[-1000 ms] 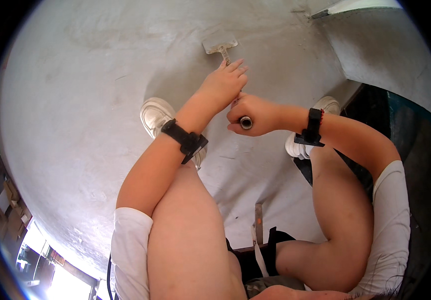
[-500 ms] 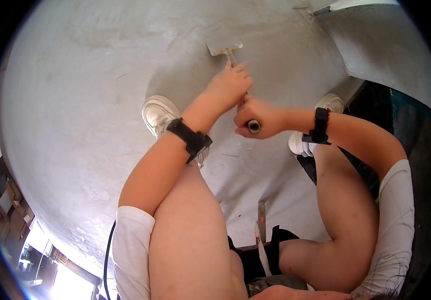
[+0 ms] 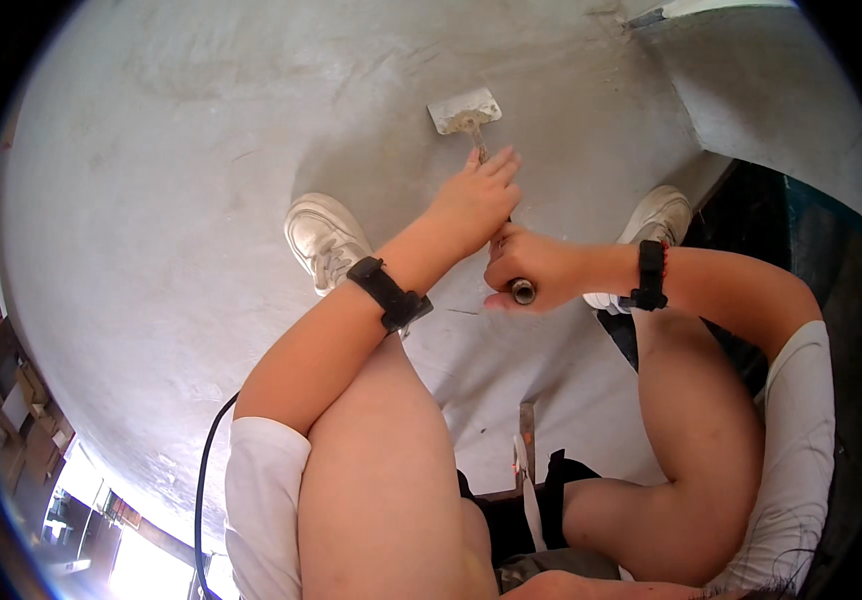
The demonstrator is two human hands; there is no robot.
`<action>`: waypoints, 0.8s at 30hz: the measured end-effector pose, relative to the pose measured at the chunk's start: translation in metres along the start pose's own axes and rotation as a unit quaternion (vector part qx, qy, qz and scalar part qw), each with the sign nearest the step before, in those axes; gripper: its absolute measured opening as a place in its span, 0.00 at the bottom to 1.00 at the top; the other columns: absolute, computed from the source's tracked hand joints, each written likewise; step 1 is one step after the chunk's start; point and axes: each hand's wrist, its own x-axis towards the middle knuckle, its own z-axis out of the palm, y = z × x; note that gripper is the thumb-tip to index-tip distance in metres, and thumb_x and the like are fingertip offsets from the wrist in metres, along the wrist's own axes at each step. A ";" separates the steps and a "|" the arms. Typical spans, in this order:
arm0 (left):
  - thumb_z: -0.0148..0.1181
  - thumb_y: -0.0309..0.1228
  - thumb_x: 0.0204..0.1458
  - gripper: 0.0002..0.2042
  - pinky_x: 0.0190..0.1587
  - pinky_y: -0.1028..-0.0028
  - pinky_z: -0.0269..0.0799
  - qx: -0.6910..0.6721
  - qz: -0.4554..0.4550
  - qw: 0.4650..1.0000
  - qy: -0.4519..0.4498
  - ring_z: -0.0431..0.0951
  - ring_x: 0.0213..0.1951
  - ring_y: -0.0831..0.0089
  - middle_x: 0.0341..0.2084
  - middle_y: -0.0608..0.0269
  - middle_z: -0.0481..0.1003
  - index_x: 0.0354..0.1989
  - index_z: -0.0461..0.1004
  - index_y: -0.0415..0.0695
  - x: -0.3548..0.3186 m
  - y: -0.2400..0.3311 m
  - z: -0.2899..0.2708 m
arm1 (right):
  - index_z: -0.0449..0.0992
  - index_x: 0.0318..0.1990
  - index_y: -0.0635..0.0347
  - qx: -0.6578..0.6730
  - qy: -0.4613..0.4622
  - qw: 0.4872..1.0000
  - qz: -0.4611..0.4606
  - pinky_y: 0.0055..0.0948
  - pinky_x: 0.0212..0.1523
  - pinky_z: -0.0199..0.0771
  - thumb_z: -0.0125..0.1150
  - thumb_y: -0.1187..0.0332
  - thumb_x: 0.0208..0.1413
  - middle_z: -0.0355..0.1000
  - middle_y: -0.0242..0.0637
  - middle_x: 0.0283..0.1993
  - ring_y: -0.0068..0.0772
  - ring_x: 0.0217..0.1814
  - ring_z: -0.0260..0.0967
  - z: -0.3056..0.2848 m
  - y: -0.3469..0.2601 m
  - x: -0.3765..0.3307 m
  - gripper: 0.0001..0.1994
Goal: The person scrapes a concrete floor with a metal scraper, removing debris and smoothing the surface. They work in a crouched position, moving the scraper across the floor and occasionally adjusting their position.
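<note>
Both my hands are on a scraper (image 3: 465,111) with a wide, flat, stained blade and a long thin handle. My left hand (image 3: 475,201) is closed over the shaft a little behind the blade, its fingers lying across it. Lower on the handle, my right hand (image 3: 531,262) is wrapped around the grip, and the round hollow end shows beside its thumb. The blade points away from me over the grey floor (image 3: 181,250). Whether its edge touches the surface I cannot tell.
My white shoes (image 3: 326,235) stand either side of my hands. A raised grey slab edge (image 3: 751,90) is at the far right, above a dark area (image 3: 751,215). A wooden strip (image 3: 527,430) lies between my legs. Black cable (image 3: 201,480) runs past my left sleeve.
Both hands and the scraper have come nearer to me and slightly right. More of the blade's flat face shows now.
</note>
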 end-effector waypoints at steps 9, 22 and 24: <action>0.61 0.24 0.41 0.08 0.63 0.50 0.59 0.029 0.002 0.999 0.039 0.59 0.64 0.56 0.55 0.51 0.68 0.30 0.69 0.39 0.018 -0.035 -0.018 | 0.62 0.14 0.58 -0.011 0.003 1.000 -0.003 0.37 0.43 0.60 0.66 0.67 0.48 0.60 0.37 0.14 0.45 0.20 0.57 -0.037 0.008 0.030 0.19; 0.60 0.26 0.41 0.09 0.61 0.51 0.62 0.058 -0.002 0.998 0.017 0.65 0.59 0.58 0.43 0.54 0.73 0.32 0.71 0.40 0.016 -0.038 -0.023 | 0.61 0.14 0.58 -0.006 -0.009 1.000 -0.007 0.37 0.34 0.60 0.65 0.66 0.49 0.60 0.38 0.14 0.44 0.20 0.57 -0.034 0.013 0.035 0.19; 0.59 0.26 0.41 0.09 0.60 0.51 0.63 0.062 -0.001 0.998 0.010 0.66 0.59 0.58 0.41 0.54 0.73 0.32 0.71 0.40 0.017 -0.042 -0.028 | 0.62 0.14 0.59 -0.010 0.000 1.000 0.012 0.37 0.32 0.60 0.65 0.66 0.49 0.60 0.38 0.14 0.45 0.20 0.57 -0.041 0.006 0.042 0.19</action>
